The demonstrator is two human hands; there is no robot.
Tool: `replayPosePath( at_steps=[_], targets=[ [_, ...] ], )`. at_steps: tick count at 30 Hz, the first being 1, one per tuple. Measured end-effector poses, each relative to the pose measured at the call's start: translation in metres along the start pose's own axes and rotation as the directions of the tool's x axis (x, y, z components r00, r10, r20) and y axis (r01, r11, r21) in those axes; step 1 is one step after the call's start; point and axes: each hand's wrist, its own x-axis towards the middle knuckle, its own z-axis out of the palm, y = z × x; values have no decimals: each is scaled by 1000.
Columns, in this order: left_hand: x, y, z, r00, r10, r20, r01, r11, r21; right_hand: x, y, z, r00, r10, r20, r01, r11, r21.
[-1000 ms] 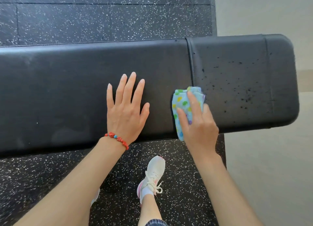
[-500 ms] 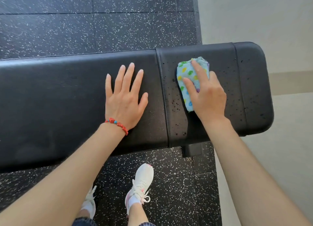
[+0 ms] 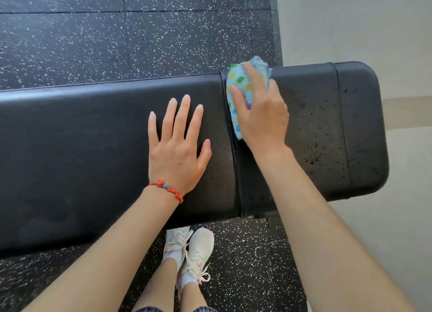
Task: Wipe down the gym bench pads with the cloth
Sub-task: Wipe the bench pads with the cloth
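The cloth (image 3: 243, 94), pale blue with coloured spots, is lying bunched on the short pad (image 3: 313, 134) at its far edge, just beside the seam with the long pad (image 3: 93, 148), and one fold is poking past the far edge. The right hand (image 3: 261, 117) is pressing down on it with fingers spread, while water drops are dotting the short pad to the right. The left hand (image 3: 178, 148), wearing a red bracelet (image 3: 167, 190), is resting flat and splayed on the long pad, above white shoes (image 3: 189, 251) on the speckled floor (image 3: 163, 35).

The right hand (image 3: 261, 115) hides most of the cloth (image 3: 240, 87) (bunched).
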Motion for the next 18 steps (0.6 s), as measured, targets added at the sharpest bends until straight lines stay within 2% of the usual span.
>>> replayPosePath(
  at_steps=[2, 4, 8, 12, 14, 18],
  targets=[
    [-1, -1, 0, 1000, 8, -3, -8, 1000, 7, -1, 9, -5, 998, -60, 14, 60, 998, -7],
    [-1, -2, 0, 1000, 15, -8, -15, 1000, 3, 1, 27, -16, 999, -45, 20, 46, 998, -47],
    [0, -2, -1, 1000, 5, -4, -5, 1000, -3, 8, 79, -51, 980, 199, -28, -201, 974, -103],
    [0, 0, -1, 1000, 8, -7, -8, 1000, -6, 8, 86, -59, 959, 280, -39, -282, 952, -120],
    [-1, 1, -1, 1000, 4, -6, -4, 1000, -1, 2, 69, -49, 970, 241, -31, -243, 963, -114],
    [-1, 1, 1, 1000, 4, -10, -4, 1000, 4, -26, 24, -23, 1000, -2, 23, 3, 999, -37]
  ],
)
